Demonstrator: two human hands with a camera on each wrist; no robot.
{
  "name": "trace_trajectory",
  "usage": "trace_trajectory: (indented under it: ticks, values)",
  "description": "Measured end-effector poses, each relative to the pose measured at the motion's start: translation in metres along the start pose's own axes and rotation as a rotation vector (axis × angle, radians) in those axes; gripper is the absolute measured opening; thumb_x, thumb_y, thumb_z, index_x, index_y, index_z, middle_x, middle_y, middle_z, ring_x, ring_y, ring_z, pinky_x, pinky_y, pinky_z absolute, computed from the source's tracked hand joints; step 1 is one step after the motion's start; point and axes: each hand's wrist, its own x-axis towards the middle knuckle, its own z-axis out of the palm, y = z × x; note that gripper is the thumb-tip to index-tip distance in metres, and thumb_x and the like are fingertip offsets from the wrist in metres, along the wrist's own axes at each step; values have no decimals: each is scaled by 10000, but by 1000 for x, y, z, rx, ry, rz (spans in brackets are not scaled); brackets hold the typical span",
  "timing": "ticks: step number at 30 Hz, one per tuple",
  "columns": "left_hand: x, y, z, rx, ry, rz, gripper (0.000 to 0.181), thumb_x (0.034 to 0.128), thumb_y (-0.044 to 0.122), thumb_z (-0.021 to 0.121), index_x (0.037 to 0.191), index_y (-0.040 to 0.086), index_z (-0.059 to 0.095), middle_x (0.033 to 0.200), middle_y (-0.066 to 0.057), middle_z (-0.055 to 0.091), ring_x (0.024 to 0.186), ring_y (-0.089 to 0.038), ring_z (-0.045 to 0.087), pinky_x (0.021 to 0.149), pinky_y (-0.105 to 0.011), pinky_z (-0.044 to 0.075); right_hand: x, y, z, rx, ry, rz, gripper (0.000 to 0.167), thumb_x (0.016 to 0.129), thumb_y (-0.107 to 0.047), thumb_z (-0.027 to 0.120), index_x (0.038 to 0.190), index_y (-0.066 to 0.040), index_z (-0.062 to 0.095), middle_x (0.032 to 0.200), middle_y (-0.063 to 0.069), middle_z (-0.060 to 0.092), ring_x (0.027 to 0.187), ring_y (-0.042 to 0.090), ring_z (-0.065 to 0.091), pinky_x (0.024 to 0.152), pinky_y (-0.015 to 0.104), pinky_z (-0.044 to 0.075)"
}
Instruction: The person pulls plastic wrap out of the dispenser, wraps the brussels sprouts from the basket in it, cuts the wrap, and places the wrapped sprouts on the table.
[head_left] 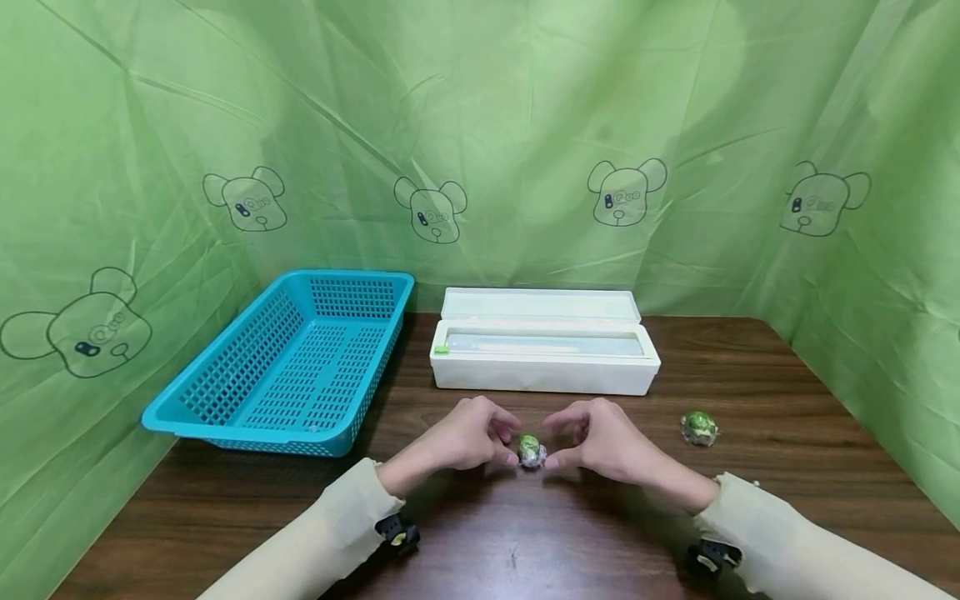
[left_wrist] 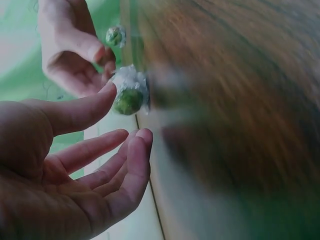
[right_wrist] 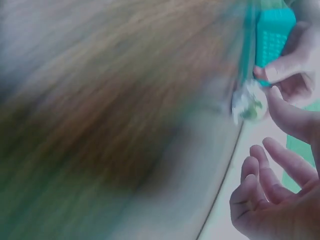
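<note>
A small green round item [head_left: 529,450], wrapped in crinkled clear film, sits on the table between both hands. My left hand [head_left: 480,435] is at its left side with the thumb tip close to the film; the fingers are spread apart from the thumb in the left wrist view. Mirroring it, my right hand [head_left: 600,442] has its thumb tip at the film's right edge, and its loosely bent fingers [right_wrist: 270,170] stay off the item. Whether either thumb touches the film cannot be told. A second film-wrapped green item [head_left: 700,427] lies farther right.
Behind the hands stands a white cling film dispenser [head_left: 540,377] with its lid [head_left: 540,305] raised. A blue plastic basket [head_left: 352,425] is at the left of the brown wooden table [head_left: 517,550]. Green curtain [head_left: 525,125] encloses the back and sides.
</note>
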Motion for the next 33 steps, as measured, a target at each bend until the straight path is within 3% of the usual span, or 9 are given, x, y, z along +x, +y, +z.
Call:
trace_trajectory:
  ticks: [6, 11, 15, 23, 27, 33]
  values:
    - [-8, -6, -11, -3, 34, 8, 455, 808, 93, 925, 1220, -1, 759, 974, -46, 764, 867, -126, 693, 792, -294, 563, -17, 13, -28, -27, 51, 43, 503, 737, -242, 977, 1173, -69, 794, 849, 39, 669, 725, 154, 532, 655, 287, 463]
    - [-14, -12, -16, -10, 48, 16, 455, 820, 82, 914, 1233, -15, 749, 973, -59, 754, 839, -112, 671, 779, -289, 561, -38, 36, -58, -80, 108, 47, 517, 749, -270, 973, 1198, -89, 791, 812, 34, 570, 727, 139, 485, 642, 285, 431]
    - [-19, -15, -18, -20, 54, 11, 460, 821, 88, 914, 1237, -13, 746, 973, -56, 749, 842, -115, 672, 782, -292, 561, -60, 63, -80, -159, 188, 44, 535, 754, -293, 972, 1210, -83, 786, 894, 22, 598, 750, 123, 502, 638, 275, 420]
    - [-25, -19, -23, -23, 66, 0, 440, 830, 122, 911, 1227, 10, 757, 978, -44, 756, 853, -102, 674, 800, -316, 562, -96, 105, -120, -251, 295, 112, 577, 784, -306, 957, 1288, -116, 751, 962, 44, 549, 799, 121, 450, 661, 257, 353]
    - [-26, -20, -24, -24, 73, 7, 438, 837, 131, 908, 1228, 5, 756, 978, -52, 756, 854, -104, 676, 799, -324, 564, -103, 121, -133, -235, 275, 114, 608, 796, -255, 950, 1326, -69, 717, 1011, 80, 553, 785, 120, 454, 651, 247, 350]
    - [-28, -19, -24, -28, 75, 2, 420, 851, 138, 898, 1225, 9, 758, 976, -52, 754, 861, -110, 678, 804, -322, 562, -99, 141, -134, -108, 164, 55, 599, 835, -119, 904, 1359, 40, 661, 1041, 101, 631, 729, 112, 530, 610, 255, 456]
